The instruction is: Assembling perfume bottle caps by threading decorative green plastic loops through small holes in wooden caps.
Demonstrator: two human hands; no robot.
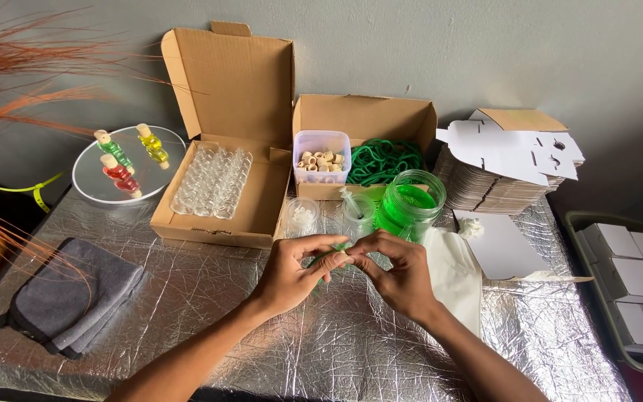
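Fingertips [340, 257] of both hands pinch together on a small bottle [334, 257] held above the middle of the foil-covered table [321, 350]; left hand [292, 272] grips from the left, right hand [396, 272] from the right, thumbs and forefingers clamped on it, other fingers curled. Bottle mostly hidden, only a green bit and a pale cork-like end show. Judging from the grip, the step in hand looks like seating a cork in a filled bottle; next move would call for a steady push along the bottle's length with the other hand bracing, no tilt. Long axis seems to run roughly left-right between the two hands, pale end toward the right hand, but too covered to be sure. Around, big to small: table with crinkled silver foil; open cardboard box [221, 134] with lid upright, holding rows of clear empty little bottles [212, 182]; second cardboard box [370, 126] behind the hands with green cord [385, 158] and a clear tub of corks [322, 158]; stack of flat white carton blanks [507, 160] at right; dark tray of folded white boxes [626, 283] far right; grey cloth [76, 294] front left; round mirror [128, 165] back left with three corked bottles, green, yellow, red; white cloth [455, 275] just beside the right wrist; glass jar of green liquid [409, 202] just behind the hands; small clear cup [301, 216] and a second small jar [357, 212] near it.
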